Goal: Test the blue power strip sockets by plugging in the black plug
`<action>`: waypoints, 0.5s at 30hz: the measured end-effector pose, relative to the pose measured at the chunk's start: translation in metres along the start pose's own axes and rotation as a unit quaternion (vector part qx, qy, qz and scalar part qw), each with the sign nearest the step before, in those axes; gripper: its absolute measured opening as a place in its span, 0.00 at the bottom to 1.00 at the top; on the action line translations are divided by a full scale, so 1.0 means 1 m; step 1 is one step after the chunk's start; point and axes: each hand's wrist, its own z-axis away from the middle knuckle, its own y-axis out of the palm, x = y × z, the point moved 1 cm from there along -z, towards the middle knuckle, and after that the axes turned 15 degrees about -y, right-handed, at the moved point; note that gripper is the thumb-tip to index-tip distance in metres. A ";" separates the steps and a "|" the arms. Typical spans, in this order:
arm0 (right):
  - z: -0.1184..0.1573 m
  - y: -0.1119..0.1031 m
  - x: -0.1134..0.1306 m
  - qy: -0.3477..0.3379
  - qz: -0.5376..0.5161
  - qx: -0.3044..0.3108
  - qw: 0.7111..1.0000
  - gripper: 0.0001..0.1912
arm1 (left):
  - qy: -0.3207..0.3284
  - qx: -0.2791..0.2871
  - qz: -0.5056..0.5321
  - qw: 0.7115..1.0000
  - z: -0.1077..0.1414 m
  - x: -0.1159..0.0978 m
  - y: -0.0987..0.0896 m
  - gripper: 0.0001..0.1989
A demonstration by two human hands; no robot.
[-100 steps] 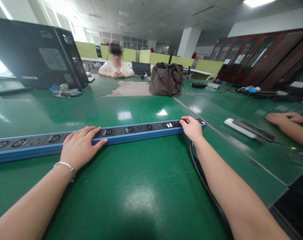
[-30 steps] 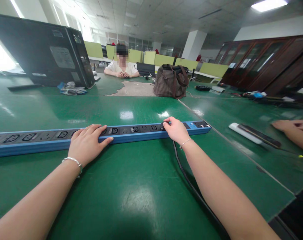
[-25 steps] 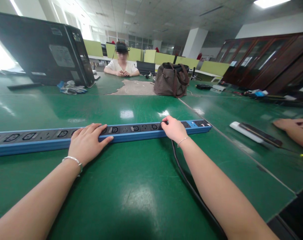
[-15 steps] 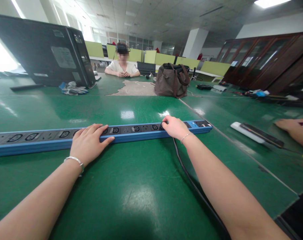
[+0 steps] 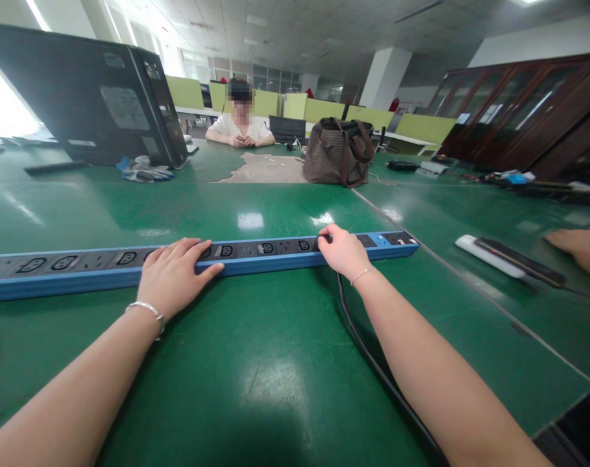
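In a bright office, with yellow-green partitions (image 5: 372, 117) and a dark wooden cabinet (image 5: 533, 97) at the back, a broad, glossy green table (image 5: 256, 337). Laid across it, sockets up, a long blue power strip (image 5: 270, 263), running out of view at the left.

Compared with a few seconds ago, right hand (image 5: 341, 250) shifted leftward along the strip: then close to the right end, now well in from it, with a blue segment exposed beyond. Hardly any change there over the last second. Thumb and fingers narrowed around a dark plug (image 5: 324, 239), mostly hidden; impossible to tell whether seated in a socket or only resting on top. Left hand (image 5: 175, 272) kept at the same stretch, holding the strip across its width, fingers over the top and thumb on the near edge.

In the way of a full look: both hands, each covering sockets. From under the right hand, a black cable (image 5: 356, 334) curving down close beside the forearm.

Farther back, a brown bag (image 5: 330, 154) by a bare patch (image 5: 270, 168), crumpled gloves (image 5: 145, 170) near a large black case (image 5: 75, 97), and a seated person (image 5: 240, 130). To the right, a white bar (image 5: 470, 245) against a dark slab (image 5: 518, 261), and near these a co-worker's hand (image 5: 570, 241).
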 end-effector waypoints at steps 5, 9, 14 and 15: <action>0.004 0.004 0.004 0.030 0.013 -0.023 0.999 0.14 | 0.000 -0.002 0.001 1.000 0.000 0.000 0.000 0.32; 0.003 0.004 0.007 0.044 0.006 -0.024 0.999 0.14 | -0.003 0.000 -0.004 1.000 -0.001 0.000 0.001 0.32; -0.010 -0.003 0.003 0.021 -0.008 0.007 1.000 0.12 | -0.003 0.003 -0.002 1.000 -0.001 0.000 0.000 0.32; -0.012 -0.004 0.002 0.020 -0.011 0.010 1.000 0.11 | -0.004 0.002 -0.002 1.000 -0.001 0.000 0.000 0.32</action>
